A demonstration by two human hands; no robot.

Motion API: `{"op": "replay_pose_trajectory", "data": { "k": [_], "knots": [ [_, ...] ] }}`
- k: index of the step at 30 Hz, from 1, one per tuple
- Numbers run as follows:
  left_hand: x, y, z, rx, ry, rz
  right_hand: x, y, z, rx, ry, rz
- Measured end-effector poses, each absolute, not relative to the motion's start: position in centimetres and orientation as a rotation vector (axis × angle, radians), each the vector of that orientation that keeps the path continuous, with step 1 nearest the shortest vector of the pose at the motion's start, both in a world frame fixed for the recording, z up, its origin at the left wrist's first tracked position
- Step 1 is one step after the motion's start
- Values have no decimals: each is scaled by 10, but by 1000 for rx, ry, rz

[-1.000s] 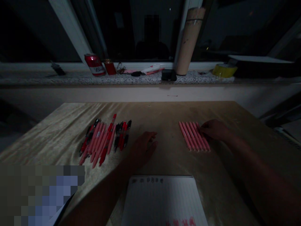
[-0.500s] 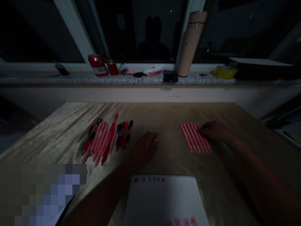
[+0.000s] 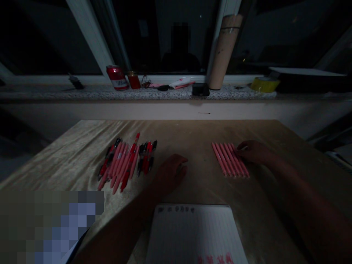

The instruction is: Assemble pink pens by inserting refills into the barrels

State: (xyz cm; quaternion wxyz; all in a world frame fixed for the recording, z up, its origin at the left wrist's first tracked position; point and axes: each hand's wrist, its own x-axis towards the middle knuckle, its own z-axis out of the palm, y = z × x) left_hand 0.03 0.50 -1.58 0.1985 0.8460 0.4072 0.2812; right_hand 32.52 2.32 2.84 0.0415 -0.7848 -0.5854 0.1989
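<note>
A person is stretching two bare arms over a dim tan table (image 3: 198,187), where pens are lying in separate groups. The right hand (image 3: 257,151) is reaching in at the outer side of a neat row of pink pens (image 3: 230,161), which is lying toward the table's right edge; its fingers are meeting the upper part of the outermost pen, but from where I am standing I cannot tell whether they are gripping it. The left hand (image 3: 170,170) is hovering or resting between the groups, its fingers curving with the thumb parted from them, holding nothing that I can see. Toward the left edge, a loose pile of pink, red and black pens (image 3: 119,165) is spreading out, with a smaller red-and-black bunch (image 3: 147,157) lying just beside it. A ruled notebook (image 3: 192,231) is lying toward the near side, showing red marks low on its page. Past the far edge, a red can (image 3: 117,77) and a yellow roll (image 3: 264,85) are sitting on the speckled windowsill (image 3: 165,94).
</note>
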Motion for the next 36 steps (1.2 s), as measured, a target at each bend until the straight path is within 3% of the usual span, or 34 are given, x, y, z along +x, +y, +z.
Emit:
{"op": "replay_pose_trajectory", "data": {
  "k": [7,16,27,36],
  "knots": [
    [0,4,-13,2393,1096,773,308,19,35,-2319,-1801,543],
    [1,3,2,2576,1144,575,240,-16,44,-1763,-2131,507],
    [-85,34,71,2195,2315,12,204,-37,35,-1726,-2224,606],
    [-97,46,39,2148,2391,-65,205,-36,36,-1734,-2241,619]
  ]
}}
